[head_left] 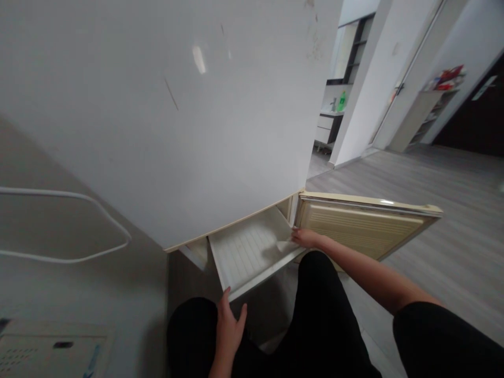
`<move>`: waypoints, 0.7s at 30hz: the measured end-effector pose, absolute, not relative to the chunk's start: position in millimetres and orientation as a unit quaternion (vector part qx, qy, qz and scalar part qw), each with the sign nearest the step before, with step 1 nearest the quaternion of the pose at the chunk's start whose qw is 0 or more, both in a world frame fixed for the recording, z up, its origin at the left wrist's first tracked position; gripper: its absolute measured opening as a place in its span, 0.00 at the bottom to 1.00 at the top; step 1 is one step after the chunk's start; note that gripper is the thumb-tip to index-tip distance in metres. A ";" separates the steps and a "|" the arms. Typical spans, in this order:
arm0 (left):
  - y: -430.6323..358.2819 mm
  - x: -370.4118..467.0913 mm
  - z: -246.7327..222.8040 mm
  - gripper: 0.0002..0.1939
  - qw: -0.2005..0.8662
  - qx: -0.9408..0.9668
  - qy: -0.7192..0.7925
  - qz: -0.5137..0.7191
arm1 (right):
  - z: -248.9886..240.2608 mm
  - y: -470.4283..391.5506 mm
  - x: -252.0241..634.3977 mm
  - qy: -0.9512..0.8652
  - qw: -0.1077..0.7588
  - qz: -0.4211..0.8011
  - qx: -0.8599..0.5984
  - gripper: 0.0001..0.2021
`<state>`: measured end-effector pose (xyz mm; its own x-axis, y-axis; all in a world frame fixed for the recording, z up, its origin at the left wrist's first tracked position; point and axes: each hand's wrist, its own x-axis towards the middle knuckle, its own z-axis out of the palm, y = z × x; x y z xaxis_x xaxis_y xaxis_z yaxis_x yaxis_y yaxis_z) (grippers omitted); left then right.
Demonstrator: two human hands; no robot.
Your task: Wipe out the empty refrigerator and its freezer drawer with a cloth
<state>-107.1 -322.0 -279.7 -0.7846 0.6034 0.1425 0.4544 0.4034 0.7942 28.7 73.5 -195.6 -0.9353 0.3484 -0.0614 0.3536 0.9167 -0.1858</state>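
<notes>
- Grey wall stands at the left, where a white cable loops across and is cut off by the picture's edge.
- Near left, a pale panel with slots is also cut off; its blue lettering is hard to read.
- White appliance, scratched and scuffed, fills the middle and runs out of view at the top.
- Left hand is at the tray's near left corner, thumb spread apart from the fingers, a fingertip touching the rim.
- White tray, ribbed inside, juts out from beneath the appliance's edge, its far end hidden; black trousers on both sides block the floor.
- Right hand is at the near right corner, fingers bent close together by a pale scrap; whether they clamp it or the rim, I cannot tell.
- Cream door stands open to the right, partly covered by the right forearm.
- Far right, a green bottle, a blurred shelf and a cut-off dark door.
</notes>
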 end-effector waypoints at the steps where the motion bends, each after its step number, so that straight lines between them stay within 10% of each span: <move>1: -321.0 -107.5 -279.5 0.36 0.079 0.318 0.835 0.443 | -194.6 69.2 43.3 0.974 0.011 -0.117 0.191 0.13; 10: -315.2 -109.9 -277.6 0.36 0.102 0.282 0.838 0.456 | -263.5 -62.3 74.0 0.839 -0.341 -0.202 0.373 0.21; 21: -314.3 -127.9 -284.3 0.34 0.052 0.145 0.779 0.608 | -235.3 -230.2 -19.2 0.963 -0.173 -0.201 -0.042 0.32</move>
<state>-127.9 -314.3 -284.3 -0.9524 0.2898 0.0947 0.1624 0.2191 0.9621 -19.2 -230.2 -235.3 -0.9363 -0.0119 0.3510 -0.1514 0.9155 -0.3728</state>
